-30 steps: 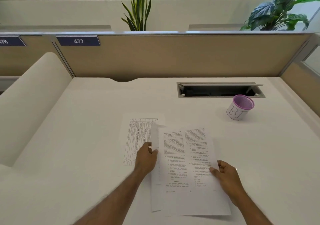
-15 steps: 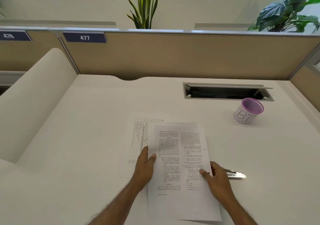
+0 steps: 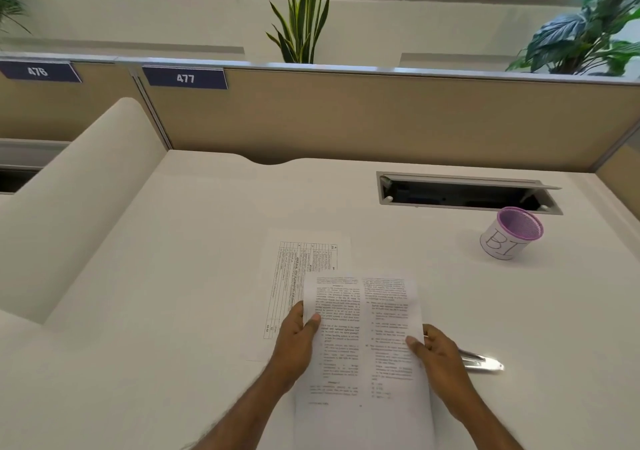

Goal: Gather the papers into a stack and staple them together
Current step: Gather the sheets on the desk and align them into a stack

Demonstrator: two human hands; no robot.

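A printed sheet in two columns of text is held near the front edge of the desk, its long axis running away from the person, its head pointing toward the partition and tilted very slightly left. Whether one sheet or several are held cannot be told. It is pinched at its left edge by the left hand, thumb on top and the other fingers hidden beneath, and at its right edge by the right hand, thumb on the print and the rest of the fingers curled behind the margin.

A second sheet, carrying a table, is left flat on the desk just to the left; its near right part is overlapped by the held sheet. Its long axis runs the same way, though its print is turned sideways.

The gathering is judged to be partly done: the two sheets overlap but are not squared, so the table sheet has yet to be brought under or onto the held one and the edges aligned. No stapling is judged to have been done. A shiny metal tool, probably the stapler, lies on the desk just right of the right hand, untouched.

Farther off, a purple-rimmed cup marked "BI" stands near an open cable tray.
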